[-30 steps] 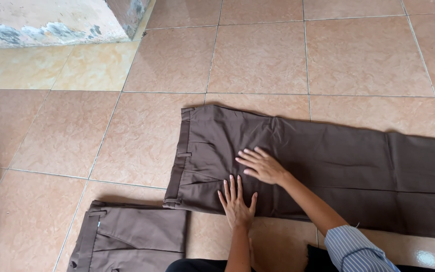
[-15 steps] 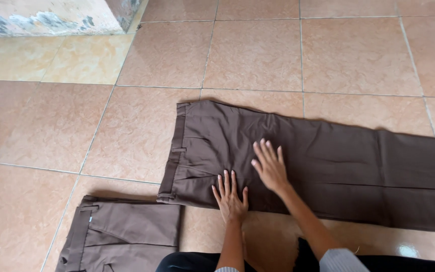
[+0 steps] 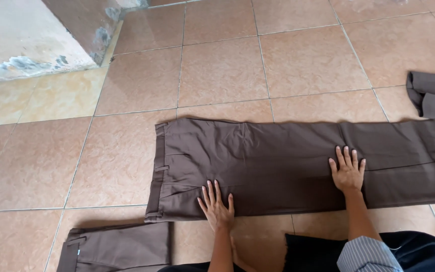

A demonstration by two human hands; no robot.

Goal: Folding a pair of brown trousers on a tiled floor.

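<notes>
- Brown trousers point(image 3: 288, 161) lie flat on the tiled floor point(image 3: 217, 65), folded lengthwise, waistband to the left, legs running off toward the right edge of view.
- Left hand point(image 3: 217, 209) rests palm down on the near edge of the trousers, close to the waistband end; fingers straight and slightly spread, gripping nothing.
- Right hand point(image 3: 347, 170) lies flat on the trouser legs, further right, well apart from the left hand; fingers extended and fanned, pressing the cloth, nothing held.
- Striped sleeve point(image 3: 368, 254) covers the right forearm near the bottom edge of view; the left forearm is bare.
- Second brown garment point(image 3: 117, 247), folded, lies on the floor by the bottom left, just beside the waistband corner of the spread trousers, not touching them as far as can be seen.
- Another dark folded cloth point(image 3: 434, 93) sits at the right edge, just above the trouser legs.
- Raised concrete step point(image 3: 21, 40) with worn paint occupies the top left corner.
</notes>
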